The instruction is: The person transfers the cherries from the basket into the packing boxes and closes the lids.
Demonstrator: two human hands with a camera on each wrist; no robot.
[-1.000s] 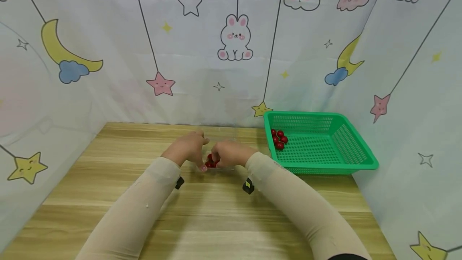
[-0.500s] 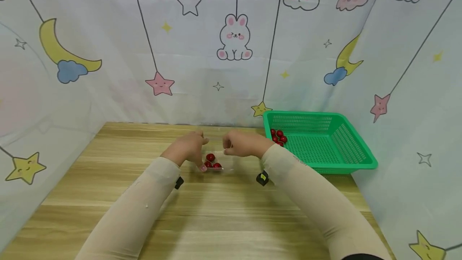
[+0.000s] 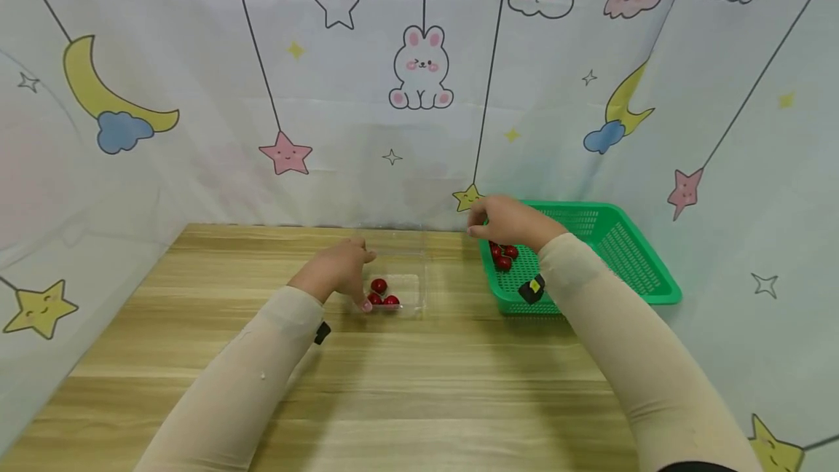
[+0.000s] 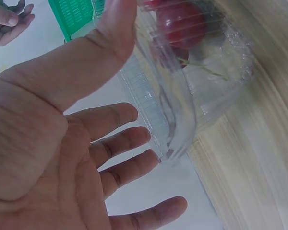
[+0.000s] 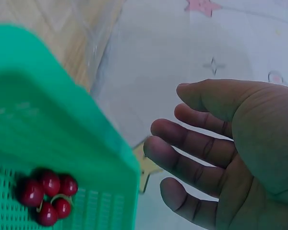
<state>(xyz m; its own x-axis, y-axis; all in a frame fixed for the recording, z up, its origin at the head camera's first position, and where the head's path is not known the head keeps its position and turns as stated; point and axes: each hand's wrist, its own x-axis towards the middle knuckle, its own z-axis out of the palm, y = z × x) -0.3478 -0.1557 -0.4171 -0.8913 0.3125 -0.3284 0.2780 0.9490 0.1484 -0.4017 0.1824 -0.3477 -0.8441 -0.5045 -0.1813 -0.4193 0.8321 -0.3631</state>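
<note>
A clear plastic clamshell box [image 3: 411, 306] stands on the table with its lid raised, three red cherries [image 3: 379, 285] inside. At its left side is my left hand [image 3: 336, 269], thumb and fingers spread along the rim. In the left wrist view the thumb lies against the box wall, and the fingertips [image 4: 151, 158] reach the box's edge. My right hand [image 3: 511, 221] hovers over the left rim of the green basket [image 3: 645, 253], its fingers loosely bent with nothing between them. Several cherries [image 5: 49, 191], some with stems, lie in the basket's left end.
The wooden table [image 3: 367, 399] ends at a white curtain [image 3: 354, 108] printed with stars, moons and rabbits, which hangs behind and at both sides. The basket stands at the table's back right, near the curtain.
My right hand has left the box and moved right and up to the basket's rim, uncovering the three cherries in the box. My left hand has stayed at the box.
</note>
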